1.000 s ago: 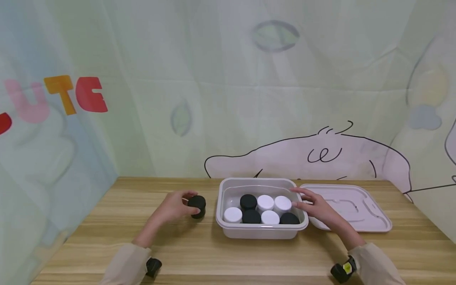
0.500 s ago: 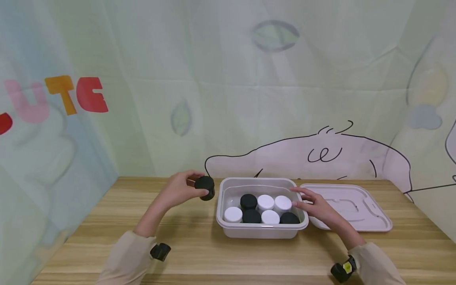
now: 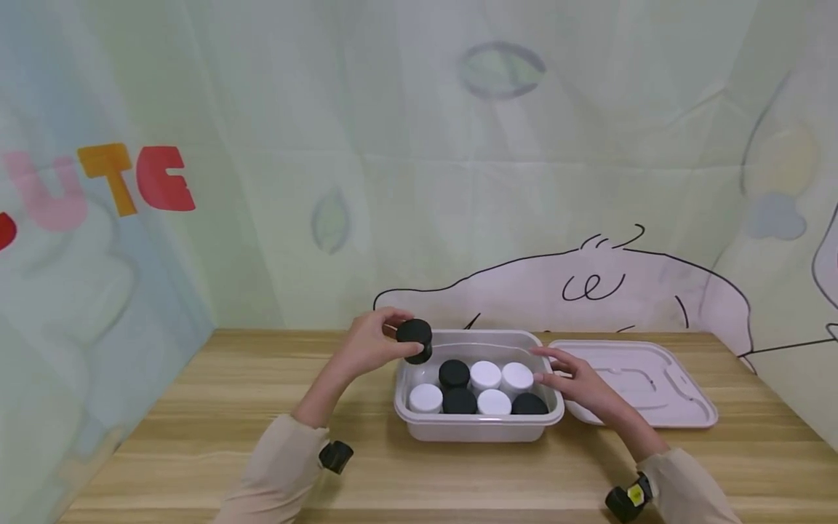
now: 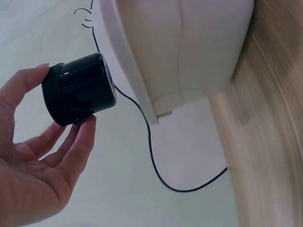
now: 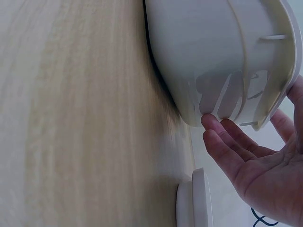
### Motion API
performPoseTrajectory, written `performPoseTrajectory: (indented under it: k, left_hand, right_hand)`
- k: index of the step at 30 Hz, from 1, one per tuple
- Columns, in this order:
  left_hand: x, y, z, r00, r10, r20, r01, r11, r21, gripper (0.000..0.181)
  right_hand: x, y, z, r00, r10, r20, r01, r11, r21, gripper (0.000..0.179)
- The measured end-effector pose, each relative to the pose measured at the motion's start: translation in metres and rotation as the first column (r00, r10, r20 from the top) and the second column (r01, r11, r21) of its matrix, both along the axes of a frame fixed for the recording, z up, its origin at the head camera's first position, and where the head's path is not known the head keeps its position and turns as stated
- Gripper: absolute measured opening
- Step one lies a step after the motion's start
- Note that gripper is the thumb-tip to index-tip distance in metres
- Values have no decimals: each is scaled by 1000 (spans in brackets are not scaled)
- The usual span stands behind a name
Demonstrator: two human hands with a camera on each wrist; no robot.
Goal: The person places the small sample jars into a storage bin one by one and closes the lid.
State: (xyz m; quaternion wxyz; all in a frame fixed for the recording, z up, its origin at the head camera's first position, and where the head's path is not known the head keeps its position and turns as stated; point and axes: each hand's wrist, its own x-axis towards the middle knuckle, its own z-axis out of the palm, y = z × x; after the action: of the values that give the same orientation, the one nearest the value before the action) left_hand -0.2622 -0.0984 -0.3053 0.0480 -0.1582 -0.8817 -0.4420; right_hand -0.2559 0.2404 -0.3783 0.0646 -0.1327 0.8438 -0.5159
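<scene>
My left hand (image 3: 374,342) pinches a small black lidded jar (image 3: 414,340) between thumb and fingers. In the left wrist view the jar (image 4: 79,89) is tilted, glossy and cylindrical. It is held up over the left rim of a white plastic box (image 3: 476,431). Inside the box, several short jars stand in two rows, some with white lids (image 3: 486,375), others with black lids (image 3: 455,374). My right hand (image 3: 581,378) rests at the box's right rim, its fingers fairly straight. From the right wrist, fingertips (image 5: 211,120) show against the box's outer wall.
A white lid (image 3: 644,386) lies flat on the wooden table (image 3: 262,407), to the right of the box and partly behind the right hand. A printed cloth backdrop (image 3: 419,182) hangs along the table's back edge. Both wrists carry black cameras.
The left hand has lifted the black jar off the table and carried it up and right to the box's left rim. The right hand has stayed at the box.
</scene>
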Motion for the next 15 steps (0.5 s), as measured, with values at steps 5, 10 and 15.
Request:
performPoseTrajectory:
  k: [5, 10, 15]
  left_hand:
    - [-6, 13, -10, 1000, 15, -22, -14, 1000, 17, 44]
    - [-10, 19, -21, 997, 53, -48, -53, 998, -20, 44]
    - [-11, 20, -32, 994, 76, -76, -82, 994, -76, 44]
  right_hand:
    - [0, 0, -1, 1000, -4, -5, 4, 1000, 12, 54]
    - [1, 0, -1, 1000, -9, -3, 9, 1000, 24, 54]
    - [1, 1, -1, 1000, -10, -3, 10, 999, 31, 54]
